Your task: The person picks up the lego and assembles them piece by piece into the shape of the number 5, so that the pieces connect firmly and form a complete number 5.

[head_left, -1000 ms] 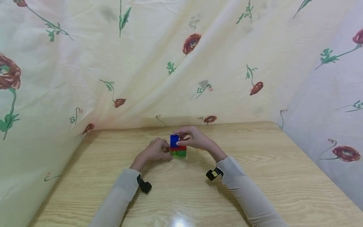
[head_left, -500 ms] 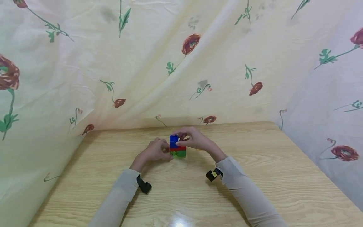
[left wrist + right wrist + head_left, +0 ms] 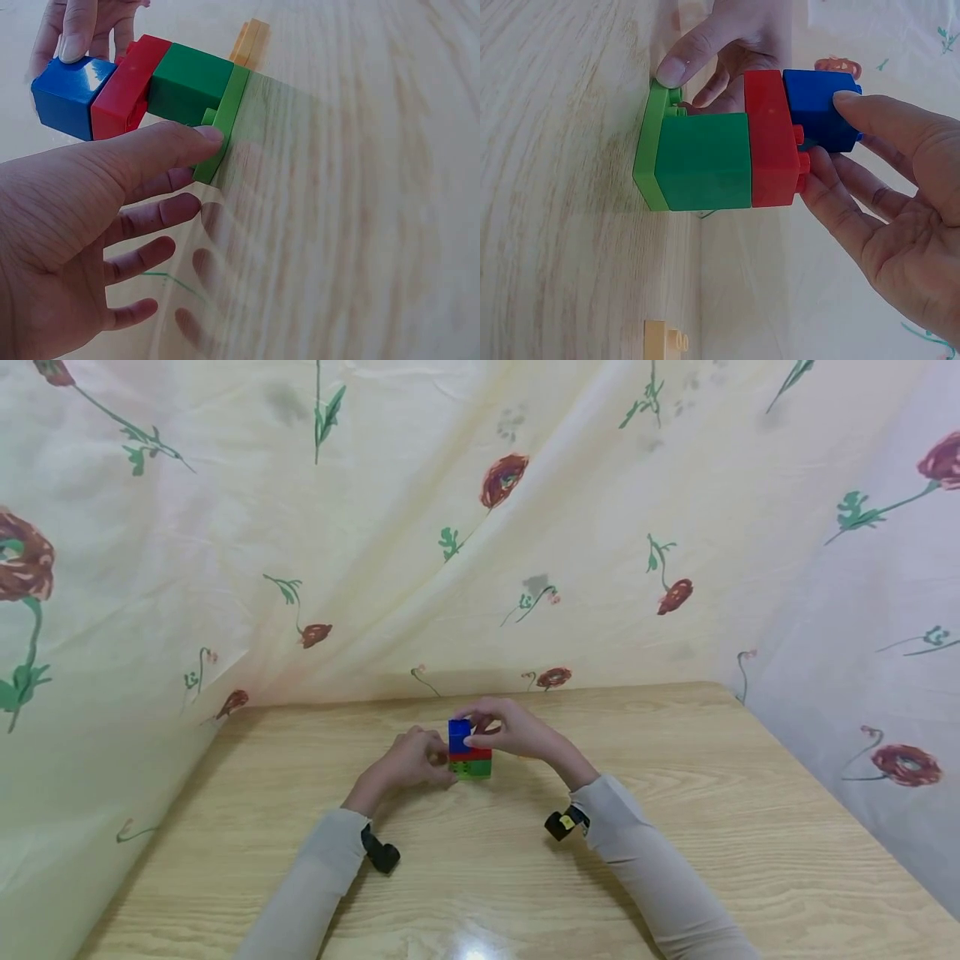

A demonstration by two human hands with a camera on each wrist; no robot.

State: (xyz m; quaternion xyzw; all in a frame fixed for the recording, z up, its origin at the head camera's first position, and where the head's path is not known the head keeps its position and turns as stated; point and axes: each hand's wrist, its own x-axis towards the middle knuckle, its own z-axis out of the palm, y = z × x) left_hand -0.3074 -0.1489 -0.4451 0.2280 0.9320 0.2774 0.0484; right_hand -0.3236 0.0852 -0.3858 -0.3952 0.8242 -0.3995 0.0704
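A stack of toy building bricks stands on the table. Its base is a flat light green brick (image 3: 651, 154), topped by a dark green brick (image 3: 705, 163), then a red brick (image 3: 770, 142) and a blue brick (image 3: 810, 105). The red one overhangs the dark green one. My right hand (image 3: 510, 729) pinches the blue brick, which sits at the left end of the red one in the head view. From the left, my left hand (image 3: 411, 758) holds the end of the light green base, its thumb (image 3: 187, 139) at a stud and the other fingers spread behind.
A yellow-orange brick (image 3: 250, 43) lies on the table to the right of the stack, mostly behind the right hand in the head view. Flowered cloth (image 3: 390, 527) hangs behind the wooden table (image 3: 465, 877) and along both sides.
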